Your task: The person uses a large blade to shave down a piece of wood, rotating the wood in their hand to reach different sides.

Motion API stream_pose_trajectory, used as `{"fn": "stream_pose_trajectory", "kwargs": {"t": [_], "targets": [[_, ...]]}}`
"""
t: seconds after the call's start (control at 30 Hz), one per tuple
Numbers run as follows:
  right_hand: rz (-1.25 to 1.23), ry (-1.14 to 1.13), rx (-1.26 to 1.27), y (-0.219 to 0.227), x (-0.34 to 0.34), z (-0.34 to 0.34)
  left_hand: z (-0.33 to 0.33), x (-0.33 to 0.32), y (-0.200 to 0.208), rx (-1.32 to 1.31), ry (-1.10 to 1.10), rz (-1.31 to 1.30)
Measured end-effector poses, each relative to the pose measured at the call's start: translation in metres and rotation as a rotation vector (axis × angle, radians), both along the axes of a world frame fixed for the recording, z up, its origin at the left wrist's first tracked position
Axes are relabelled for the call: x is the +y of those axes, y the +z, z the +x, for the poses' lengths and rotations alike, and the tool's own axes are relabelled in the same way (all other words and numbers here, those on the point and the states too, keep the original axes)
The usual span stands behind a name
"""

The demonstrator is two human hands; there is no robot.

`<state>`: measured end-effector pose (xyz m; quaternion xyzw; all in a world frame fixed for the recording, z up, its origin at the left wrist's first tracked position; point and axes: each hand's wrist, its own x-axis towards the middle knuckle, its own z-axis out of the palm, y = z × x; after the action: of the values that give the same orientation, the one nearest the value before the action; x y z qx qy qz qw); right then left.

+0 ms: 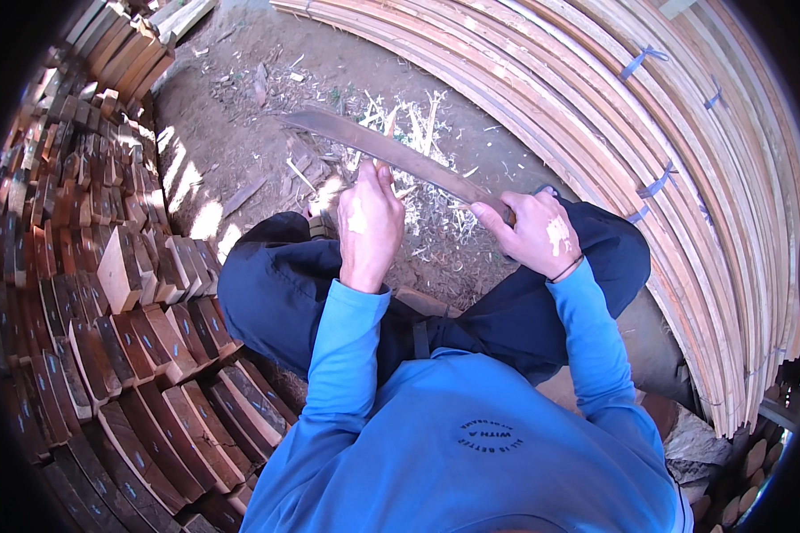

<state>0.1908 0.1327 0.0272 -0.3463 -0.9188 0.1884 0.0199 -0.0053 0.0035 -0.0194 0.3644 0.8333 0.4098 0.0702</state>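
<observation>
My right hand [540, 233] is closed around the handle end of a long machete [418, 166], its thumb lying along the near side. The broad, dark blade slants up to the left across the front of my knees and widens toward its tip. My left hand [371, 224] is closed just below the blade's middle. A narrow piece of pale wood [381, 163] shows at its fingertips, and a pointed pale end rises beyond the blade in line with it. Most of that wood is hidden by my fingers and the blade.
Pale wood shavings [440, 213] lie scattered on the dirt ground [240, 115] between and beyond my feet. Stacked wooden blocks [142, 355] crowd my left side. Long curved wooden strips [551, 89], tied with blue bands, bend around the right. A rock [698, 444] sits at lower right.
</observation>
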Motion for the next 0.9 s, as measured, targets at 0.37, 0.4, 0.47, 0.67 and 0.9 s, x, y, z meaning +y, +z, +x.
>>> {"fn": "stream_pose_trajectory", "kwargs": {"t": [0.37,0.4,0.47,0.67,0.9], "targets": [[0.032,-0.107,-0.024,-0.018,0.031,-0.052,0.007,-0.001,0.003,0.012,-0.068,-0.038],[0.008,-0.138,-0.027,-0.023,0.043,-0.060,0.009,-0.001,0.004,-0.002,-0.075,0.004],[-0.032,-0.213,-0.020,-0.030,0.064,-0.066,0.006,-0.002,0.006,-0.100,-0.087,0.049],[-0.310,-0.246,0.073,-0.018,0.062,-0.052,-0.006,-0.001,0.012,-0.966,-0.102,0.263],[-0.222,-0.141,0.165,0.012,0.042,-0.024,-0.004,0.000,0.022,-1.108,-0.108,0.318]]}}
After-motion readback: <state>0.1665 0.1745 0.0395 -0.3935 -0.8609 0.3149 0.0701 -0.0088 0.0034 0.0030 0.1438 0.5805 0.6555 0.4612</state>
